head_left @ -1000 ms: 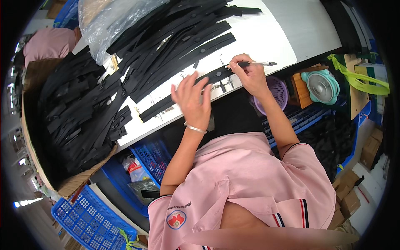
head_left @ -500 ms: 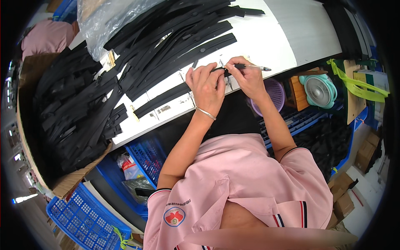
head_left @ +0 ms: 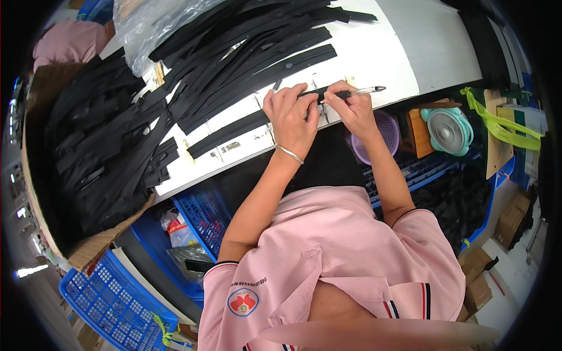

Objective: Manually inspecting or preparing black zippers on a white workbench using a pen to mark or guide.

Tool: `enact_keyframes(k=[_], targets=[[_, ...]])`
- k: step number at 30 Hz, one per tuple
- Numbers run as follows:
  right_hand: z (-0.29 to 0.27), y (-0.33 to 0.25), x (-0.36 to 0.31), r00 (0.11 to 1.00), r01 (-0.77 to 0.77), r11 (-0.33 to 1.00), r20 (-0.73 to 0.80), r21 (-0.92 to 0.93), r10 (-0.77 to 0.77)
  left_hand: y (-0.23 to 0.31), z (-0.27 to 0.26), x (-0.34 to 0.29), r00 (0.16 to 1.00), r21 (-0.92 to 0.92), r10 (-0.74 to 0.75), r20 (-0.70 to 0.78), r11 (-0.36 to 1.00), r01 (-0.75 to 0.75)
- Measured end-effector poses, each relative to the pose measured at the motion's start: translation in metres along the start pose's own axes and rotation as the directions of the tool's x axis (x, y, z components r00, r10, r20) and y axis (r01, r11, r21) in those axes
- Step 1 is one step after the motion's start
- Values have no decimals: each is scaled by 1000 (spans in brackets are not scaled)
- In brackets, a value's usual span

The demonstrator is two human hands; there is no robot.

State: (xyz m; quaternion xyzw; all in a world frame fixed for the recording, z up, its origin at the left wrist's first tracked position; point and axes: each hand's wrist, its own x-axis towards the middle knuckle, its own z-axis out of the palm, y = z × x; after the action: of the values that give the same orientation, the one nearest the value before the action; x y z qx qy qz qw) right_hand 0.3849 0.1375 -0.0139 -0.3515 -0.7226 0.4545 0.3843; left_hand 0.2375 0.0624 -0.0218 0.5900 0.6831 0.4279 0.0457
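A long black fabric strip [head_left: 231, 130] lies along the near edge of the white table, over marks on its surface. My left hand [head_left: 294, 120], with a bangle at the wrist, grips the strip near its right end, fingers bent over it and pressing it to the table. In my right hand [head_left: 355, 111] is a pen [head_left: 369, 90], pinched between thumb and fingers. Its clear barrel points right, and the writing end is down at the strip, close to my left fingertips. The exact contact of the tip is too small to tell.
Many black strips [head_left: 252, 58] lie heaped on the table [head_left: 398, 64] and spill into a cardboard box [head_left: 111, 240] at the left. Clear plastic [head_left: 140, 35] sits behind. Below the edge are a purple basket [head_left: 383, 137], a teal fan [head_left: 449, 130] and blue crates [head_left: 111, 298].
My right hand has shifted slightly right, and the pen lies a little flatter. My left hand stays on the strip. The whole view has moved slightly.
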Motion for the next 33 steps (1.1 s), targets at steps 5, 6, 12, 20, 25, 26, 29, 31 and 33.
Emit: enact_keyframes(k=[5, 6, 12, 20, 25, 26, 29, 31, 33], targets=[[-2, 0, 0, 998, -53, 998, 41, -33, 54, 0, -7, -4, 998, -17, -6, 62, 1000, 7], [-3, 1, 0, 996, -83, 996, 12, 23, 83, 3, -11, -9, 999, 36, -3, 46, 999, 1], [0, 6, -7, 997, -19, 995, -73, 102, 26, -1, -26, -22, 984, 168, -57, 168, 985, 29], [7, 7, -8, 978, -111, 989, -168, 96, 126, -37, -36, 24, 999, -52, -16, 29, 998, 18], [10, 6, -7, 982, -81, 993, -165, 86, 94, -84, -96, 15, 963, 125, -72, -260, 986, 107], [10, 6, -7, 980, -93, 992, -170, 91, 107, -101, -112, 14, 948, 176, -70, -311, 976, 129], [11, 7, -7, 983, -101, 992, -147, 71, 111, -142, -156, 10, 934, 398, -131, -332, 878, 265], [12, 7, -6, 984, -87, 994, -150, 72, 97, -155, -168, 6, 904, 453, -296, -307, 790, 413], [12, 6, -5, 982, -94, 992, -157, 85, 106, -161, -176, 4, 918, 410, -267, -294, 832, 374]])
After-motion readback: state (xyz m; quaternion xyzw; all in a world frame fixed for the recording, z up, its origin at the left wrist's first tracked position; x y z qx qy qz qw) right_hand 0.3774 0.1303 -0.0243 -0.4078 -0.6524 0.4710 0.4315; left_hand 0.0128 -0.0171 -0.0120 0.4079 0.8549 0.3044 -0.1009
